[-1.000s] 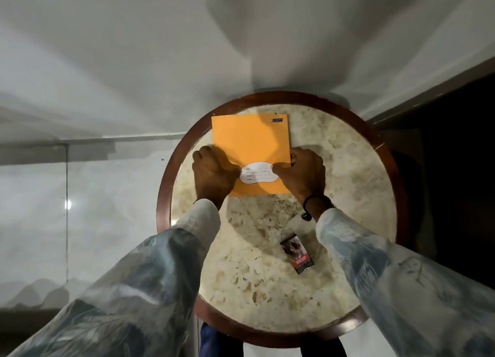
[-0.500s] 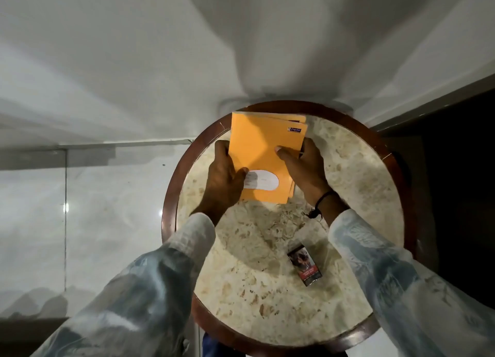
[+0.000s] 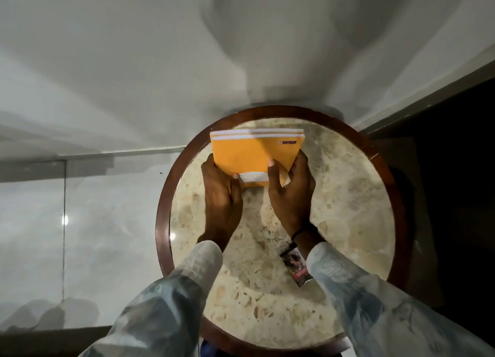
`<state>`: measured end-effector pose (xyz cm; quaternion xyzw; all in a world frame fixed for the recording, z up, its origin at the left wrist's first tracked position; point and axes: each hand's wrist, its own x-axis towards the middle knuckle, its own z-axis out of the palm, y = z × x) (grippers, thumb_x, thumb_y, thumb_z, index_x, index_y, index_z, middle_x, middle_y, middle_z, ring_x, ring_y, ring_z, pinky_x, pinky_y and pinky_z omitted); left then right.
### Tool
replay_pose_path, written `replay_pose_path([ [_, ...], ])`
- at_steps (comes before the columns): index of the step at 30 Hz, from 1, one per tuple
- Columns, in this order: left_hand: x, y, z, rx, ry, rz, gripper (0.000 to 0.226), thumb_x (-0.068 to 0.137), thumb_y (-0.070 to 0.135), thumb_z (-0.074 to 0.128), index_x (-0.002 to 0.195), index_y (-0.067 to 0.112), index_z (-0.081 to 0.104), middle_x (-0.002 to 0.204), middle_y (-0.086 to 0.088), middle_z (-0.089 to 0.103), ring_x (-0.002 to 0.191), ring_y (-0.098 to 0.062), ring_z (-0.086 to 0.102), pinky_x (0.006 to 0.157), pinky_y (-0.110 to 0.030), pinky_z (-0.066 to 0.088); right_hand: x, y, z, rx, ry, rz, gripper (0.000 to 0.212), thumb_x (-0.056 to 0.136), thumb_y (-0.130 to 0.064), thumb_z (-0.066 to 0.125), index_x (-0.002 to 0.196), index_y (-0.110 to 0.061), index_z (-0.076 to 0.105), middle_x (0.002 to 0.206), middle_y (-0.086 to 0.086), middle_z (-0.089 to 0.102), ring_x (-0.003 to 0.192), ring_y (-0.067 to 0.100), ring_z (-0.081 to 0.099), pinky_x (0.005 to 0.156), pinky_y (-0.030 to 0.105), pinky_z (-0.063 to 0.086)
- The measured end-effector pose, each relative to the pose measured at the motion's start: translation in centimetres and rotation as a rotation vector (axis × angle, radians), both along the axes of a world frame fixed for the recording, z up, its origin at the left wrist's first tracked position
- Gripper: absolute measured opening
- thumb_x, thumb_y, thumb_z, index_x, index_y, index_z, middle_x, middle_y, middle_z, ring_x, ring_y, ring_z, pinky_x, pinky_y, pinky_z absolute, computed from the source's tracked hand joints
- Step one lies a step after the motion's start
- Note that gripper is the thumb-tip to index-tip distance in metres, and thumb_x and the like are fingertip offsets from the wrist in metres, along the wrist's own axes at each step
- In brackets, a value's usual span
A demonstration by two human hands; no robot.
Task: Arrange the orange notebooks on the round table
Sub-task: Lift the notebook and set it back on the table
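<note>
Orange notebooks [image 3: 251,153] tilted up, page edges away, clamped between left hand [image 3: 221,193] and right hand [image 3: 290,193]

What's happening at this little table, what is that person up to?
A person is gathering a small stack of orange notebooks on a round marble-topped table with a dark wooden rim. The left hand grips the stack's left side and the right hand its right side, thumbs pressed on the top cover. The stack looks tilted up toward the camera, its white page edges showing along the far side. A small dark printed packet lies untouched nearer the person, partly under the right sleeve.
</note>
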<state>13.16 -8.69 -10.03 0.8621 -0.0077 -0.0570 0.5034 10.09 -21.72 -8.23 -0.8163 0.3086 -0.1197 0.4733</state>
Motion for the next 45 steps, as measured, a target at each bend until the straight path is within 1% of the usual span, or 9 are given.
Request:
replay_pose_path([
  [3,0.8,0.8,-0.2,0.096,0.001,0.064,0.053,0.094,0.006,0.061,0.143,0.011,0.042,0.12,-0.002,0.042,0.105,0.008,0.045,0.094,-0.004,0.037,1.5,-0.5,0.0,-0.059,0.116,-0.006,0.046,0.092,-0.033,0.073,0.13,-0.008,0.064,0.125,0.01,0.071,0.111,0.028,0.069,0.091,0.044,0.059],
  [7,1.1,0.7,-0.4,0.226,0.205,0.104,0.052,0.089,0.008,0.066,0.139,0.005,0.051,0.116,-0.017,0.05,0.11,-0.034,0.052,0.096,-0.04,0.047,3.8,-0.6,-0.8,-0.107,0.332,0.053,0.037,0.088,-0.042,0.072,0.109,-0.011,0.072,0.109,0.012,0.064,0.101,0.032,0.064,0.073,0.03,0.043],
  [13,2.1,0.8,-2.0,0.341,0.351,0.078,0.045,0.089,0.02,0.072,0.128,0.001,0.058,0.134,-0.021,0.047,0.126,-0.041,0.051,0.107,-0.042,0.045,5.5,-1.0,-3.3,-0.226,0.524,0.121,0.051,0.087,-0.05,0.071,0.108,-0.004,0.072,0.117,0.014,0.067,0.112,0.035,0.064,0.086,0.042,0.053],
  [19,0.9,0.6,-1.7,0.456,0.215,0.042,0.065,0.095,0.029,0.061,0.15,0.002,0.039,0.144,-0.025,0.046,0.128,-0.044,0.049,0.105,-0.051,0.048,3.6,-2.4,-2.6,-0.175,0.431,0.087,0.049,0.089,-0.044,0.071,0.12,-0.006,0.069,0.112,0.015,0.073,0.107,0.034,0.067,0.084,0.041,0.053],
  [23,0.5,-0.4,-1.7,0.599,0.004,-0.234,0.066,0.106,0.034,0.042,0.16,0.004,0.023,0.167,-0.025,0.026,0.154,-0.045,0.027,0.125,-0.058,0.026,-4.3,-2.7,-1.3,-0.239,0.363,0.134,0.046,0.091,-0.036,0.071,0.127,-0.009,0.064,0.117,0.012,0.069,0.109,0.031,0.066,0.087,0.042,0.057],
  [26,1.1,-1.5,-3.1,0.708,-0.021,-0.455,0.067,0.108,0.043,0.028,0.164,0.01,0.012,0.174,-0.016,0.007,0.161,-0.037,0.005,0.13,-0.058,0.008,-10.8,-2.3,-1.2,-0.32,0.469,0.32,0.059,0.089,-0.041,0.071,0.137,-0.01,0.057,0.128,0.011,0.064,0.116,0.031,0.062,0.089,0.046,0.057],
  [32,0.7,-1.8,-5.1,0.81,-0.011,-0.482,0.072,0.106,0.049,0.021,0.163,0.008,0.007,0.174,-0.015,0.003,0.161,-0.036,0.002,0.129,-0.06,0.007,-17.7,-1.4,-1.8,-0.422,0.629,0.54,0.068,0.082,-0.035,0.072,0.143,-0.01,0.056,0.134,0.015,0.062,0.121,0.039,0.061,0.088,0.05,0.057],
  [36,1.0,-1.8,-5.0,0.847,-0.013,-0.506,0.072,0.106,0.049,0.02,0.163,0.007,0.006,0.174,-0.016,0.003,0.161,-0.037,0.001,0.128,-0.062,0.008,-14.3,-3.0,-2.0,-0.26,0.529,0.305,0.055,0.087,-0.021,0.075,0.136,-0.005,0.058,0.124,0.017,0.062,0.115,0.037,0.062,0.088,0.046,0.06],
  [45,1.0,-1.7,-6.1,0.891,-0.039,-0.522,0.074,0.106,0.05,0.021,0.163,0.007,0.001,0.174,-0.017,-0.003,0.161,-0.037,-0.004,0.128,-0.062,0.007,2.6,-8.2,-3.9,-0.228,0.356,-0.033,0.068,0.078,-0.027,0.078,0.139,-0.011,0.052,0.125,0.017,0.067,0.116,0.035,0.062,0.09,0.046,0.059],
])
